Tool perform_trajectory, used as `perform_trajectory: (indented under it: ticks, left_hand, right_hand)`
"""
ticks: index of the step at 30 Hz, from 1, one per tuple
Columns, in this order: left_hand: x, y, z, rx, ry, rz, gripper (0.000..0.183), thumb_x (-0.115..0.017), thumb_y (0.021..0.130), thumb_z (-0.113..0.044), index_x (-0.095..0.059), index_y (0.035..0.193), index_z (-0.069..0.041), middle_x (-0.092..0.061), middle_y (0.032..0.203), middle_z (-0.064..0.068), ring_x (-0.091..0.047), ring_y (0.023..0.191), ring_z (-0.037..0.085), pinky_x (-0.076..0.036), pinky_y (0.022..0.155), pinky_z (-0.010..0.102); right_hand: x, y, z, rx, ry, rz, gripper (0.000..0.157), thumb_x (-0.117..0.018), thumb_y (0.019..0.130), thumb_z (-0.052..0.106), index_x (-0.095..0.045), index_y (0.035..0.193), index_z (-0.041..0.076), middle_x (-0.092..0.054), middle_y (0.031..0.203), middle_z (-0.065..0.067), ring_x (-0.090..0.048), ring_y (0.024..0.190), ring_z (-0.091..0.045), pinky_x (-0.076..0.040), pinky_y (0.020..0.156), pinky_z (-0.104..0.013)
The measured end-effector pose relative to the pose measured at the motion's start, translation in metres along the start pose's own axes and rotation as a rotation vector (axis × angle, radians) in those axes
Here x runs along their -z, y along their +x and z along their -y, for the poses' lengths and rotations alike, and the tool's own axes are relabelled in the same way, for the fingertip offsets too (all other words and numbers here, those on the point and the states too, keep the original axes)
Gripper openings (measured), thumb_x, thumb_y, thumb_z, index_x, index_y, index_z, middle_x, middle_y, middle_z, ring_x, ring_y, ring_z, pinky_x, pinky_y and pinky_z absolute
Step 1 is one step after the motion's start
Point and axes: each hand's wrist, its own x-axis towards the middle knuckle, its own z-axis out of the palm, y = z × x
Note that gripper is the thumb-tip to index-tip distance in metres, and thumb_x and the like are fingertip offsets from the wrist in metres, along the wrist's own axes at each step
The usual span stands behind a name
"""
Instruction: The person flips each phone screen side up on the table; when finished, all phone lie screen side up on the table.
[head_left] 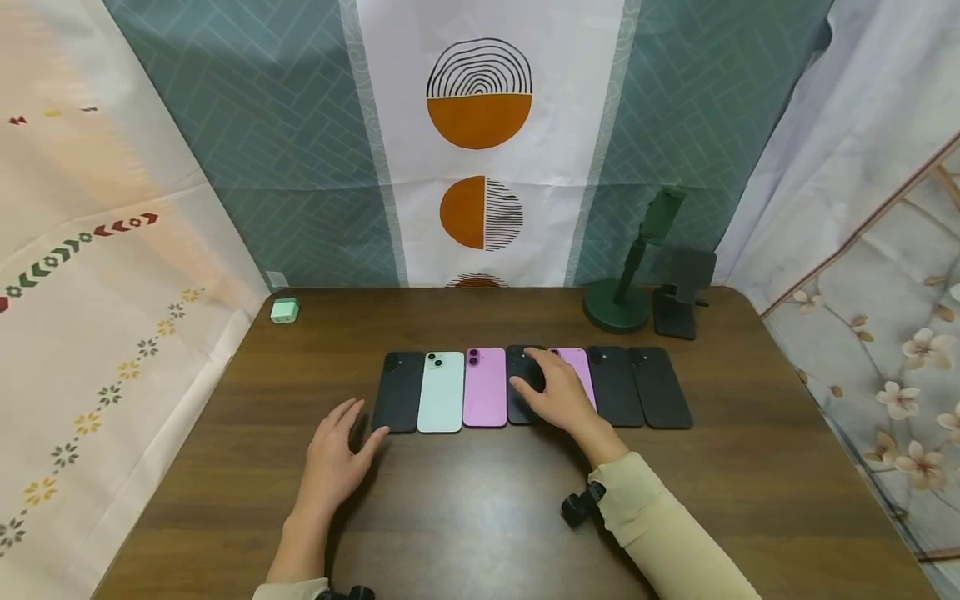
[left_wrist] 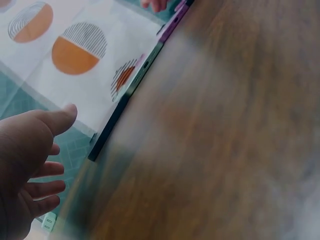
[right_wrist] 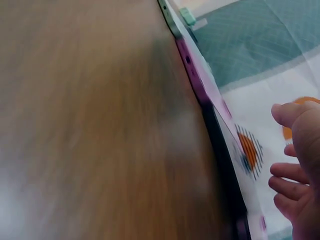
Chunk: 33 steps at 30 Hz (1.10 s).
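Observation:
A side-by-side row of phones lies back-up on the wooden table. From the left come a black phone (head_left: 397,400), a pale mint phone (head_left: 441,396), a pink phone (head_left: 486,396) and a middle black phone (head_left: 519,408). Beyond them are a second pink phone (head_left: 579,365) and two black phones (head_left: 617,392) at the right end. My left hand (head_left: 336,458) is spread just left of the first black phone, holding nothing. Over the middle black phone and the second pink one hovers my right hand (head_left: 558,396), thumb apart from its fingers, partly hiding both.
A dark green stand (head_left: 617,307) and a black phone holder (head_left: 675,312) occupy the back right of the table (head_left: 465,517). At the back left corner sits a small mint-green block (head_left: 285,311). Patterned cloths hang behind and along both sides.

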Motion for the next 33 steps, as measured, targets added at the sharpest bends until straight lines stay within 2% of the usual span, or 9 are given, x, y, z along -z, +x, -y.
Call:
perform_trajectory:
  ticks: [7,17,28,33]
  left_hand:
    - [-0.001,-0.004,0.002,0.014,-0.014,0.023,0.065,-0.077,0.092,-0.032,-0.055,0.139,0.006,-0.053,0.142,0.025,-0.050,0.130,0.047,-0.041,0.104,0.064]
    - [-0.011,0.005,-0.003,-0.025,-0.028,0.031,0.067,-0.083,0.086,-0.031,-0.059,0.135,0.008,-0.056,0.138,0.026,-0.053,0.127,0.045,-0.043,0.104,0.060]
    - [-0.018,0.016,-0.002,-0.041,-0.006,0.048,0.073,-0.088,0.079,-0.032,-0.060,0.129,0.013,-0.057,0.137,0.026,-0.053,0.126,0.045,-0.044,0.103,0.060]
    - [-0.018,0.018,-0.004,-0.014,-0.014,0.074,0.077,-0.090,0.076,-0.032,-0.060,0.129,0.014,-0.056,0.137,0.027,-0.050,0.128,0.046,-0.042,0.105,0.060]
  right_hand:
    - [-0.025,0.027,0.016,0.059,0.045,0.081,0.061,-0.072,0.094,0.035,-0.055,0.142,0.001,-0.057,0.142,-0.018,-0.052,0.134,-0.034,-0.040,0.112,-0.050]
    - [-0.065,0.064,0.043,0.170,0.057,0.191,0.058,-0.071,0.096,0.034,-0.056,0.141,0.000,-0.058,0.141,-0.015,-0.054,0.131,-0.028,-0.042,0.112,-0.042]
    - [-0.092,0.092,0.060,0.166,0.008,0.287,0.058,-0.068,0.098,0.035,-0.054,0.144,0.003,-0.056,0.145,-0.013,-0.050,0.136,-0.030,-0.039,0.113,-0.043]
    - [-0.100,0.100,0.066,0.181,0.010,0.339,0.053,-0.066,0.099,0.032,-0.055,0.144,0.005,-0.057,0.145,-0.012,-0.050,0.136,-0.030,-0.035,0.116,-0.044]
